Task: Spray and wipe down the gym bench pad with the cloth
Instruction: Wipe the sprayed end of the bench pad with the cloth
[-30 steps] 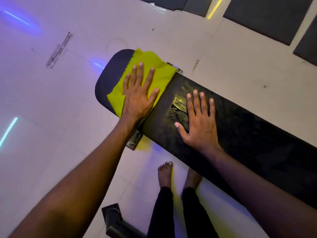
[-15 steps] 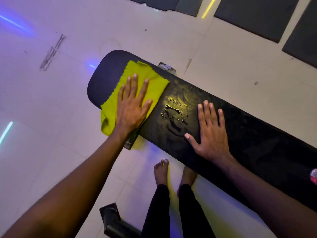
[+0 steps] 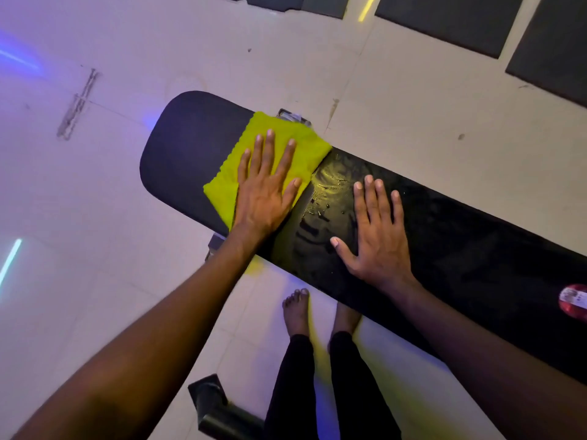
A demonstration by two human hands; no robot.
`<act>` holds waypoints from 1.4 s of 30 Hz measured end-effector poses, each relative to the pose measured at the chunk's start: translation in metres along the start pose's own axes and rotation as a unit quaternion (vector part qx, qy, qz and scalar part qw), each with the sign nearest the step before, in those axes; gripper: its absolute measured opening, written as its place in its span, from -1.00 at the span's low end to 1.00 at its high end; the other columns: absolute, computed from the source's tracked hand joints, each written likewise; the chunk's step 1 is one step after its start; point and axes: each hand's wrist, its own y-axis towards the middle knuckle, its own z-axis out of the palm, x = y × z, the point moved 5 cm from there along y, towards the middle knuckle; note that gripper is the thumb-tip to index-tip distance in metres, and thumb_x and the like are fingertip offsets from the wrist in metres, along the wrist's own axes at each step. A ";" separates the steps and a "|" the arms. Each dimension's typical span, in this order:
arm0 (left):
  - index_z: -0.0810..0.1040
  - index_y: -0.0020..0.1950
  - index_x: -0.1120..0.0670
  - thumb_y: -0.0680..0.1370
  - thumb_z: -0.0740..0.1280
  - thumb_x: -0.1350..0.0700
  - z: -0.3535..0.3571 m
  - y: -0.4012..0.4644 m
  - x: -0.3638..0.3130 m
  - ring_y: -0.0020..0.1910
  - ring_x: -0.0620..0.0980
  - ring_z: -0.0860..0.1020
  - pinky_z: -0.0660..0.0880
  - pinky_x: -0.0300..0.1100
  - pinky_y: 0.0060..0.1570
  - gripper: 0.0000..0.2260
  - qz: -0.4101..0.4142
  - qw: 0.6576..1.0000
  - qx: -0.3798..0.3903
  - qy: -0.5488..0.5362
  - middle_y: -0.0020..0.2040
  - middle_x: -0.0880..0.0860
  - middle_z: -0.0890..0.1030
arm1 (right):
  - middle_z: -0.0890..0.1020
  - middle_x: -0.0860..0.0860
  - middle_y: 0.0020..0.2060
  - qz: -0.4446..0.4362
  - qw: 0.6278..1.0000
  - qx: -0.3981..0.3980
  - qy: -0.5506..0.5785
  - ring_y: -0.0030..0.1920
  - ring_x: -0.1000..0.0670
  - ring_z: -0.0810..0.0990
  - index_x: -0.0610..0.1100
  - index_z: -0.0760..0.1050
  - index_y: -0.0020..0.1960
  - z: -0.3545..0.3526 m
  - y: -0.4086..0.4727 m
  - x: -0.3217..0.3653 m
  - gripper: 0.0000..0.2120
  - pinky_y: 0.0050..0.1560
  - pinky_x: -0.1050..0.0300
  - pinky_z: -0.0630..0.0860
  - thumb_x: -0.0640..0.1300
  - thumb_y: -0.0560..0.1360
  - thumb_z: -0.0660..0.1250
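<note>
Left hand flat, fingers spread, pressing the yellow-green cloth onto the black gym bench pad; palm down on the fabric, not clenched around it. Right hand also flat and open, holding nothing, bracing on the bare pad just beside the cloth. Between the two hands, a wet, glossy patch with beads and streaks of liquid, apparently not yet wiped. Cloth near the rounded end of the pad, one pinked edge toward that end, a corner reaching over the far side above a metal bracket. Pad long, dark, matte where dry. Red-and-white object at the right edge, cut off by the frame; possibly the spray bottle, cannot tell. Bare feet on the pale tiled floor below.

Likely risks: cloth bunching or slipping off the far edge under a flat palm; bracing hand sliding on the wet film; liquid running over the near edge toward the feet.
</note>
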 end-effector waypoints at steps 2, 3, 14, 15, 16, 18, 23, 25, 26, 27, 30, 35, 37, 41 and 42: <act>-0.04 0.70 -0.04 0.71 -0.05 -0.22 0.001 -0.030 0.008 0.68 0.18 -0.08 0.01 0.17 0.61 -0.42 -0.064 0.998 -0.002 0.003 0.69 0.18 -0.05 | -0.05 -0.21 0.72 0.000 1.000 0.002 0.003 0.73 -0.22 -0.07 -0.24 -0.10 0.71 -0.002 0.000 0.000 -0.03 0.68 -0.32 0.01 0.40 0.59 0.04; -0.04 0.70 -0.03 0.71 -0.06 -0.21 0.002 -0.046 0.006 0.68 0.20 -0.08 0.02 0.18 0.61 -0.42 -0.094 0.996 0.004 0.013 0.69 0.20 -0.05 | -0.05 -0.22 0.72 0.001 1.000 0.001 0.005 0.73 -0.22 -0.07 -0.24 -0.10 0.71 -0.002 0.000 0.000 -0.03 0.68 -0.32 0.00 0.40 0.59 0.05; 0.00 0.69 -0.09 0.69 -0.08 -0.25 -0.001 0.031 -0.026 0.68 0.14 -0.05 0.06 0.15 0.60 -0.42 0.033 0.999 0.022 0.018 0.70 0.14 -0.02 | -0.03 -0.19 0.72 -0.001 0.999 -0.021 0.029 0.73 -0.20 -0.06 -0.22 -0.10 0.72 0.002 -0.002 0.001 -0.05 0.68 -0.32 0.01 0.40 0.60 0.03; -0.01 0.69 -0.09 0.70 -0.09 -0.26 -0.002 0.024 -0.019 0.68 0.13 -0.05 0.05 0.14 0.60 -0.42 0.013 1.000 0.017 0.019 0.70 0.13 -0.03 | -0.04 -0.19 0.72 0.001 0.999 -0.020 0.030 0.73 -0.20 -0.07 -0.22 -0.11 0.72 0.001 -0.002 0.000 -0.05 0.68 -0.32 0.01 0.40 0.60 0.02; -0.03 0.69 -0.08 0.70 -0.09 -0.25 -0.003 0.012 -0.014 0.68 0.14 -0.07 0.03 0.14 0.60 -0.42 -0.017 1.000 0.013 0.018 0.70 0.14 -0.04 | -0.04 -0.19 0.72 0.003 0.999 -0.017 0.031 0.73 -0.20 -0.07 -0.22 -0.11 0.72 0.001 -0.002 0.000 -0.05 0.68 -0.32 0.01 0.41 0.60 0.02; -0.04 0.70 -0.05 0.71 -0.08 -0.23 -0.003 -0.022 -0.010 0.68 0.17 -0.08 0.02 0.16 0.61 -0.42 -0.098 0.995 0.010 0.022 0.70 0.17 -0.05 | -0.05 -0.19 0.72 0.008 0.999 -0.011 0.038 0.73 -0.20 -0.07 -0.23 -0.12 0.72 0.000 -0.002 -0.001 -0.04 0.68 -0.32 0.01 0.41 0.60 0.02; -0.04 0.70 -0.01 0.70 -0.08 -0.17 0.006 -0.036 -0.054 0.67 0.27 -0.09 0.01 0.22 0.60 -0.42 -0.114 0.993 0.035 0.020 0.68 0.25 -0.07 | -0.05 -0.19 0.72 0.020 0.999 -0.012 0.044 0.73 -0.19 -0.06 -0.24 -0.12 0.71 -0.001 -0.003 0.000 -0.05 0.67 -0.35 0.02 0.39 0.60 0.02; -0.03 0.70 -0.04 0.69 -0.07 -0.19 0.005 -0.003 -0.061 0.67 0.24 -0.09 0.02 0.20 0.60 -0.42 -0.024 0.999 0.044 0.016 0.69 0.22 -0.06 | -0.05 -0.19 0.72 0.021 0.999 -0.015 0.042 0.73 -0.18 -0.07 -0.24 -0.13 0.71 0.000 -0.004 -0.001 -0.05 0.67 -0.35 0.03 0.39 0.61 0.00; -0.02 0.69 -0.07 0.69 -0.08 -0.21 0.004 0.015 -0.056 0.68 0.20 -0.08 0.02 0.18 0.60 -0.42 0.011 0.999 0.043 0.019 0.69 0.19 -0.05 | -0.06 -0.18 0.72 0.021 0.999 -0.017 0.040 0.73 -0.18 -0.07 -0.23 -0.14 0.71 0.001 -0.004 -0.001 -0.06 0.67 -0.35 0.03 0.40 0.61 0.00; -0.02 0.69 -0.09 0.68 -0.09 -0.25 0.001 0.029 -0.046 0.68 0.16 -0.07 0.03 0.15 0.60 -0.41 0.024 0.999 0.044 0.019 0.70 0.15 -0.04 | -0.06 -0.18 0.72 0.021 0.999 -0.018 0.040 0.73 -0.18 -0.07 -0.23 -0.14 0.72 0.001 -0.003 -0.001 -0.06 0.67 -0.35 0.03 0.40 0.61 0.00; 0.02 0.69 -0.11 0.68 -0.10 -0.29 -0.006 0.036 -0.013 0.68 0.12 -0.03 0.05 0.12 0.59 -0.41 -0.036 0.999 0.024 0.020 0.70 0.11 -0.01 | -0.07 -0.17 0.72 0.022 0.999 -0.016 0.044 0.73 -0.17 -0.08 -0.22 -0.15 0.72 0.001 -0.004 -0.002 -0.06 0.67 -0.34 0.03 0.40 0.61 -0.01; -0.03 0.70 -0.04 0.69 -0.10 -0.23 0.000 -0.035 -0.008 0.68 0.18 -0.06 0.03 0.18 0.61 -0.41 -0.220 0.975 -0.007 0.003 0.70 0.17 -0.04 | -0.09 -0.18 0.72 0.022 0.998 -0.007 0.051 0.73 -0.19 -0.10 -0.22 -0.16 0.72 -0.001 -0.005 -0.003 -0.06 0.68 -0.35 0.00 0.39 0.61 0.01; -0.07 0.70 -0.02 0.69 -0.09 -0.21 0.008 -0.060 -0.037 0.67 0.23 -0.10 -0.02 0.21 0.61 -0.40 -0.235 0.972 0.009 -0.004 0.69 0.21 -0.08 | -0.10 -0.19 0.72 0.017 0.998 -0.001 0.057 0.73 -0.19 -0.11 -0.22 -0.16 0.72 -0.001 -0.007 -0.003 -0.06 0.68 -0.34 0.00 0.38 0.62 0.02; -0.08 0.70 -0.03 0.69 -0.05 -0.17 0.016 -0.051 -0.102 0.67 0.25 -0.14 -0.05 0.22 0.61 -0.41 -0.067 0.997 0.042 -0.015 0.69 0.22 -0.12 | -0.08 -0.20 0.72 0.010 0.999 0.003 0.050 0.73 -0.19 -0.10 -0.23 -0.13 0.72 0.000 -0.026 -0.015 -0.07 0.69 -0.32 0.00 0.36 0.62 0.04; -0.08 0.69 -0.05 0.69 -0.05 -0.18 0.014 -0.037 -0.105 0.67 0.23 -0.14 -0.02 0.22 0.61 -0.41 -0.021 0.999 0.046 -0.010 0.69 0.21 -0.13 | -0.06 -0.20 0.72 0.009 0.999 0.001 0.046 0.73 -0.19 -0.08 -0.23 -0.11 0.72 0.000 -0.032 -0.021 -0.07 0.68 -0.33 0.01 0.37 0.61 0.04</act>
